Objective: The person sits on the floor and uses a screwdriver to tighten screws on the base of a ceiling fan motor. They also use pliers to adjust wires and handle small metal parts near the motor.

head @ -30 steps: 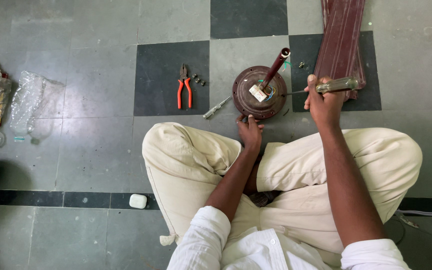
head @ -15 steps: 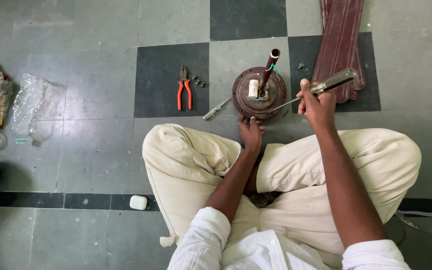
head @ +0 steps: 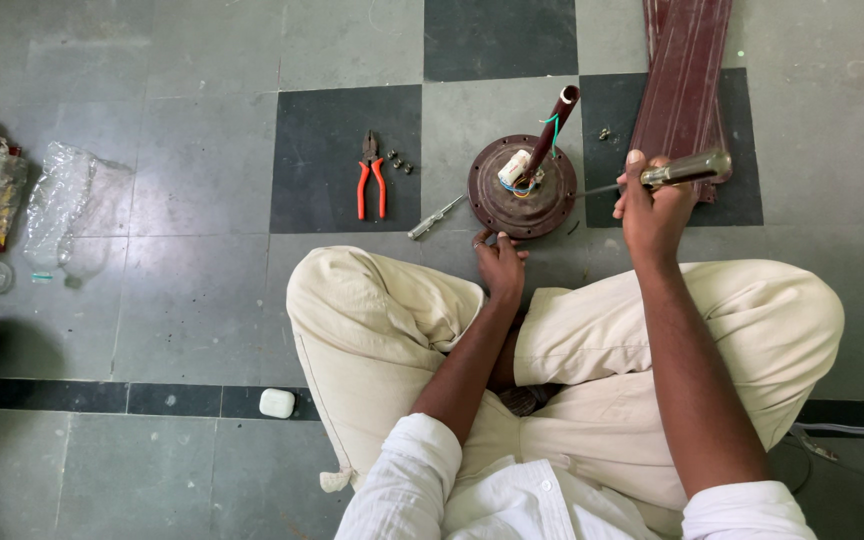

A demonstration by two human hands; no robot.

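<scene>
Two hands: right hand (head: 652, 210) grips screwdriver (head: 664, 176); tip unclear
</scene>
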